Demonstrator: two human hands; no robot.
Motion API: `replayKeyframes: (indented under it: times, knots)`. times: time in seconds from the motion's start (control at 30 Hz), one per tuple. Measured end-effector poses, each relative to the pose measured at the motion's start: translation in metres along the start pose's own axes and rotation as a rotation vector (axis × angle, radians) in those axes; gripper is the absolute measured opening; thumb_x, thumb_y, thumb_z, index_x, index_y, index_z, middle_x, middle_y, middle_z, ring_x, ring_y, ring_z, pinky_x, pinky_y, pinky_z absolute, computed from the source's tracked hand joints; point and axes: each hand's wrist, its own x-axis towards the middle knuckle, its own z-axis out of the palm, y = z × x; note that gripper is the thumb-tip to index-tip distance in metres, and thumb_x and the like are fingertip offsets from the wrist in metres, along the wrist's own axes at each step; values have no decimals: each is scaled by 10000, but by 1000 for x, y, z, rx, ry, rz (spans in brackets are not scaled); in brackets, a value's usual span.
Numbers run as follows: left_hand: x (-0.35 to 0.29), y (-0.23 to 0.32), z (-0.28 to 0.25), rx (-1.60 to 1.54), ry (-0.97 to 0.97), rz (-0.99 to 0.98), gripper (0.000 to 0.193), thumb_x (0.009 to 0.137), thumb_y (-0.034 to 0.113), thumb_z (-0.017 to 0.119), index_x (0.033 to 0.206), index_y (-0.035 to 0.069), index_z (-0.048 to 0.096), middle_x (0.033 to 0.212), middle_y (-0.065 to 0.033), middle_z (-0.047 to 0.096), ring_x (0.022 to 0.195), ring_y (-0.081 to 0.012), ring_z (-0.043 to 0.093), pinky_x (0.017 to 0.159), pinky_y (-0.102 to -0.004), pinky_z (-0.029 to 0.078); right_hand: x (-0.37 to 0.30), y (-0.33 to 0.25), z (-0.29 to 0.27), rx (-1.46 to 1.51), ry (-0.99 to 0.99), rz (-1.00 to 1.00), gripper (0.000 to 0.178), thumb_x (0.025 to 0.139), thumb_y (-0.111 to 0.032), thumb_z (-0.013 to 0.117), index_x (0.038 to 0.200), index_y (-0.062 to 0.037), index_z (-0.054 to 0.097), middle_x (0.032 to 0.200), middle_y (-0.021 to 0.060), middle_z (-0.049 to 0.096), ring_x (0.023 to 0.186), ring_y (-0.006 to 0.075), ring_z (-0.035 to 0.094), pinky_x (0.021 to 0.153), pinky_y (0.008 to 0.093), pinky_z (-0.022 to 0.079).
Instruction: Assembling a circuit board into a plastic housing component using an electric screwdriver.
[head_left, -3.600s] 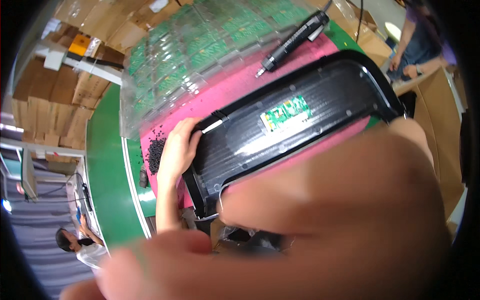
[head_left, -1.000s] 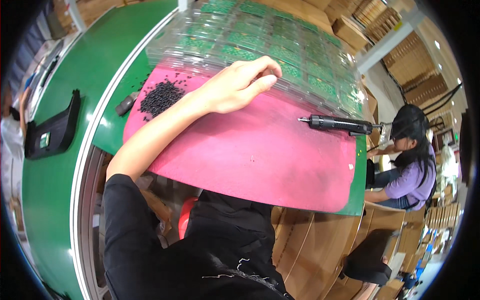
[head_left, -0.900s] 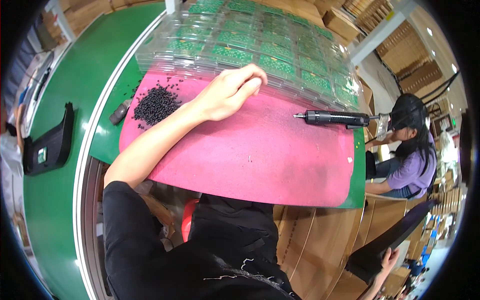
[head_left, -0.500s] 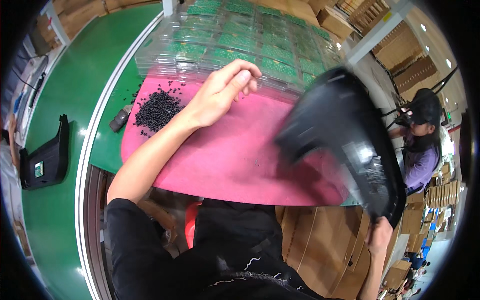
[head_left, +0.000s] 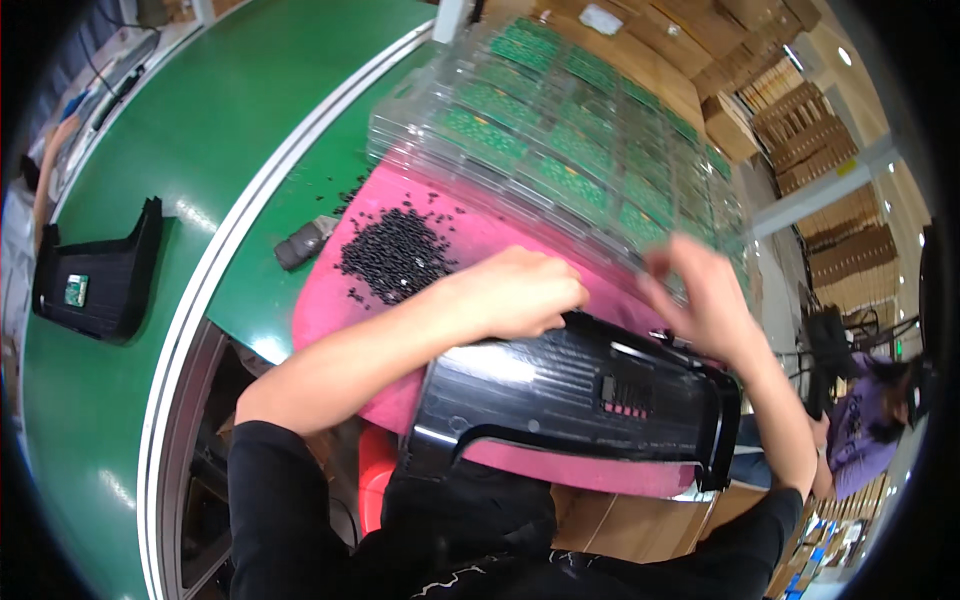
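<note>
A black plastic housing (head_left: 500,395), glossy, with a slotted opening and a curved cut-out, lies over the near part of the pink mat (head_left: 325,300). At its far edge is my left hand (head_left: 530,295), fingers curled closed; whatever is inside them is hidden. Above the housing's far right edge hovers my right hand (head_left: 705,300), blurred, its thumb and fingers apart and nothing visible between them. Beyond it stand stacked clear plastic trays (head_left: 520,200) with green circuit boards (head_left: 585,140). A heap of small black parts (head_left: 395,255) lies left of my left hand.
A dark grey lump-like object (head_left: 300,245) sits beside the mat on the green table. Past a white rail (head_left: 235,190), another black housing (head_left: 110,270) bears a small green board (head_left: 76,290). Cardboard boxes (head_left: 650,45) stand behind. A person in purple (head_left: 865,430) is at the right.
The black housing has swung from the right onto the mat before me. My right hand has let go of it and moved up toward the trays. My left hand has come down to its edge.
</note>
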Motion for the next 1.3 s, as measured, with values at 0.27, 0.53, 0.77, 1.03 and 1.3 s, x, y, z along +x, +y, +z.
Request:
replayKeyframes:
  times: [0.27,0.53,0.77,1.03,1.3]
  knots:
    - [2,-7,12,-61,124,125,193,787,145,710,921,22,645,942,-127,662,909,-351,670,727,-466,554,261,95,87,-215,333,108,526,898,-208,655,1371,-108,448,1120,185,625,1124,383,571,959,499,469]
    - [9,-11,17,-42,150,146,115,793,130,657,846,27,661,865,-119,658,867,-333,669,680,-454,545,318,110,110,-171,378,218,559,910,-190,627,1434,-148,436,1157,159,653,1144,338,574,1068,527,361]
    - [4,3,5,-50,48,40,278,840,295,714,901,28,666,934,-121,676,957,-345,658,794,-481,532,221,30,43,483,666,10,323,928,-131,632,1242,-61,599,1030,87,717,968,184,642,922,368,474]
    - [5,39,-30,-1196,222,-73,544,867,142,755,1326,-22,512,1135,-93,676,1030,-146,633,867,-310,540,27,-49,-14,1178,355,65,352,929,-100,671,1242,36,583,1071,139,721,973,163,679,872,310,557]
    - [13,71,-26,-1052,-7,-47,347,1018,123,531,1343,2,511,988,-63,680,777,-86,580,711,-247,521,-76,-46,-13,303,670,73,560,800,-9,771,1319,-41,566,1050,86,675,933,137,651,776,248,549]
